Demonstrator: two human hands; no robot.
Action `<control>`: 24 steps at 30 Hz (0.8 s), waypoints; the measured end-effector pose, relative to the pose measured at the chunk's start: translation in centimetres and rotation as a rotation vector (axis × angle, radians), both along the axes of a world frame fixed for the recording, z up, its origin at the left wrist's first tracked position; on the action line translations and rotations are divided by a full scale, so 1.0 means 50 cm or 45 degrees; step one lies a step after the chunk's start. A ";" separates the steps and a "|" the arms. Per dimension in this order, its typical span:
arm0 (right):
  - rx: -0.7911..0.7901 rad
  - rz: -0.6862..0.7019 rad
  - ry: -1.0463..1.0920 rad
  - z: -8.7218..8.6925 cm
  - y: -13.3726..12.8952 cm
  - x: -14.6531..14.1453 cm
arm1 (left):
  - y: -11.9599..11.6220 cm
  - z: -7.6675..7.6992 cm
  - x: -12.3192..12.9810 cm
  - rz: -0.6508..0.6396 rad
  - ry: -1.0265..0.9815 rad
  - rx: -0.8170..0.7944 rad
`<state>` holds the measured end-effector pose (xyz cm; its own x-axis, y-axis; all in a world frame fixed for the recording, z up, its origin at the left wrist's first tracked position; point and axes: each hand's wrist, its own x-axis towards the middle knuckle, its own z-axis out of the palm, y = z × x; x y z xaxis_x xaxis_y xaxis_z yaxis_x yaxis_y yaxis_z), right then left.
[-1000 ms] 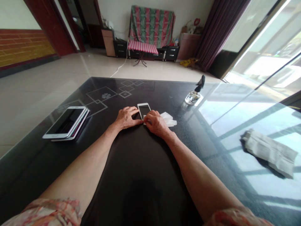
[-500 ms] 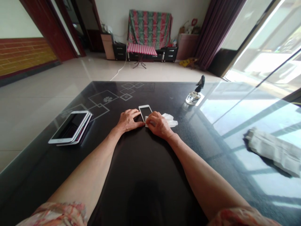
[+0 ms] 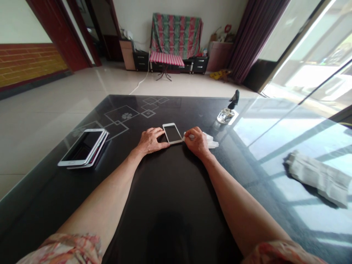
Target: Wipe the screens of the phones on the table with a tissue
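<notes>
A white smartphone (image 3: 172,133) lies flat on the dark table, its dark screen facing up. My left hand (image 3: 150,141) braces it, with the fingers along its left edge and the thumb at its near-left corner. Just off the phone's right side, my right hand (image 3: 197,140) is closed around a crumpled white tissue (image 3: 212,140). Part of the tissue spreads out behind the hand, and the bit inside the fist is mostly hidden.
A stack of phones (image 3: 84,146) sits at the left of the table (image 3: 154,205). A clear spray bottle (image 3: 226,115) with a black nozzle stands at the back right. A folded grey cloth (image 3: 319,178) lies at the far right.
My right hand has moved to the right with the tissue, off the phone, and more of the screen shows. My left hand stays against the phone's left side.
</notes>
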<state>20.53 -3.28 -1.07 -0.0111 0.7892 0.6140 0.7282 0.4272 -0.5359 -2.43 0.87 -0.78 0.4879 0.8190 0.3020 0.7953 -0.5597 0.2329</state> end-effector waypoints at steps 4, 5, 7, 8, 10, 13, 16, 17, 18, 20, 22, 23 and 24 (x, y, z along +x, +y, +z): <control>-0.001 -0.051 -0.036 0.001 -0.001 -0.001 | -0.002 0.002 0.001 -0.007 0.007 0.004; -0.003 -0.030 -0.053 0.001 -0.002 -0.004 | -0.002 0.002 0.002 -0.010 0.007 0.005; -0.012 0.026 -0.065 0.002 -0.003 -0.008 | -0.002 0.001 0.002 -0.010 0.010 0.005; -0.016 0.057 -0.063 0.002 -0.003 -0.010 | -0.002 0.000 0.002 -0.010 0.013 0.003; -0.023 0.106 -0.049 0.002 -0.004 -0.012 | -0.002 -0.001 0.002 -0.007 0.014 -0.001; -0.036 0.174 -0.028 0.006 -0.010 -0.020 | 0.002 -0.001 -0.001 -0.002 -0.019 -0.015; -0.079 0.342 -0.010 0.014 -0.022 -0.040 | 0.008 0.003 -0.007 -0.033 -0.089 -0.058; -0.098 0.417 0.000 0.016 -0.026 -0.046 | 0.010 0.004 -0.009 -0.034 -0.120 -0.082; -0.110 0.477 0.017 0.018 -0.028 -0.051 | 0.011 0.006 -0.010 -0.019 -0.155 -0.102; -0.091 0.480 0.074 0.018 -0.026 -0.052 | 0.010 0.008 -0.012 0.061 -0.227 -0.116; -0.016 0.278 0.160 0.014 -0.017 -0.044 | 0.005 0.011 -0.008 0.160 -0.275 -0.092; 0.025 0.140 0.199 0.011 -0.010 -0.038 | 0.001 0.011 -0.004 0.198 -0.276 -0.074; 0.057 0.019 0.228 0.008 -0.003 -0.031 | -0.003 0.012 0.003 0.225 -0.256 -0.054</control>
